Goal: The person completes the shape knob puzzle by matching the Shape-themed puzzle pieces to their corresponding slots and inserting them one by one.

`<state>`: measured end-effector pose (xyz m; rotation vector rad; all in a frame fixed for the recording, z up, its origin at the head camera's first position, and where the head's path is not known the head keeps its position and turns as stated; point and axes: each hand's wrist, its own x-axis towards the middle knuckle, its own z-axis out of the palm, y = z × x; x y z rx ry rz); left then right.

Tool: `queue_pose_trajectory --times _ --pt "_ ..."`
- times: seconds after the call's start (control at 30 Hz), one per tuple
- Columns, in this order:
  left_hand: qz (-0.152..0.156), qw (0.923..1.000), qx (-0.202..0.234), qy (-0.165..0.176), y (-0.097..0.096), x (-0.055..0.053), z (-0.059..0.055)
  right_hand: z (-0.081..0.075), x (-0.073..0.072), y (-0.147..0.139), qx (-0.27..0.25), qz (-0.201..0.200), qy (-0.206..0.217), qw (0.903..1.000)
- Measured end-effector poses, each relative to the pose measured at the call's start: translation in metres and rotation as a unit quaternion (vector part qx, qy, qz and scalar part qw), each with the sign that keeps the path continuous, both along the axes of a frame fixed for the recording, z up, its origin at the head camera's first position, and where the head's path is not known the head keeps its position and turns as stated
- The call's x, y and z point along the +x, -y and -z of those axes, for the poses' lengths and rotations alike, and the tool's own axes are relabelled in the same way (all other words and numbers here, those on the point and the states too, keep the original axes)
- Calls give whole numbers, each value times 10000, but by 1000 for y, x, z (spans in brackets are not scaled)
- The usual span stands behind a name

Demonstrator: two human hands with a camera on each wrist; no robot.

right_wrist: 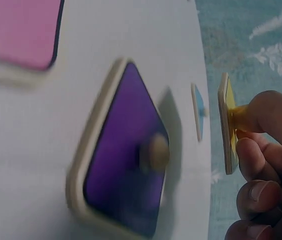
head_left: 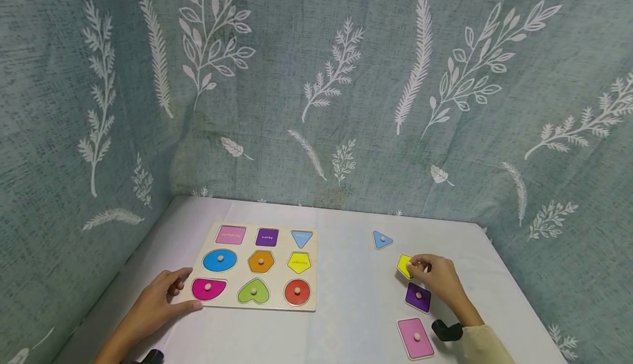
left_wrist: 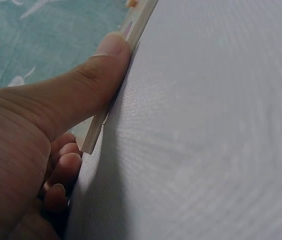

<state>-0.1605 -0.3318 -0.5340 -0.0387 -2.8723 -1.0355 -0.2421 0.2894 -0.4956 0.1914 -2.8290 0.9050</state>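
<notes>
Right-hand grip (head_left: 437, 277) pinches the yellow pentagon puzzle piece (head_left: 403, 265), thumb and fingers at its yellow face. Piece is on the right side of the white cloth-covered surface (head_left: 346, 320); it looks slightly raised, tilted, with a shadow below. Right wrist view has it nearly edge-on, pale wooden rim showing.

Left-hand grip (head_left: 160, 301) holds the near left corner of the pale wooden puzzle board (head_left: 257, 304), thumb against the near edge, fingers bent at the left side.

Loose knobbed pieces near the right hand, far to near: light-blue triangle piece (head_left: 381, 241) beyond the yellow one, purple square piece (head_left: 413, 301) just on the near side of it, pink rectangular piece (head_left: 409, 335) nearest the person. All three lie face up, apart from each other.

Board, well left of the loose pieces: knobbed blue oval (head_left: 212, 261), orange hexagon (head_left: 255, 264), magenta half-round (head_left: 199, 293), green heart (head_left: 245, 296) and red circle (head_left: 296, 300) sit in place. Knobless pink, purple and light-blue spots (head_left: 301, 236) fill the far row; the yellow pentagon spot (head_left: 299, 269) at the right of the middle row is also knobless.

Black wrist device (head_left: 447, 331) and beige sleeve (head_left: 484, 345) on the right arm. Teal fabric backdrop (head_left: 277, 105) with white leaf prints behind.
</notes>
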Motion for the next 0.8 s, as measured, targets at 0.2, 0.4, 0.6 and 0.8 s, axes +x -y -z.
queue_pose_trajectory --times 0.2,0.4,0.6,0.8 --pt "1 10000 20 21 -1 0 -1 5 -3 17 -115 -228 -2 9997" --pt "-33 10000 -4 69 -1 -1 -2 3 -5 31 -213 -522 -181 9982" --pt "-33 10000 -23 70 -1 -1 -2 2 -6 43 -297 -722 -268 9966" --pt "-62 9999 19 120 -1 0 -2 2 -7 52 -355 -837 -294 9954"
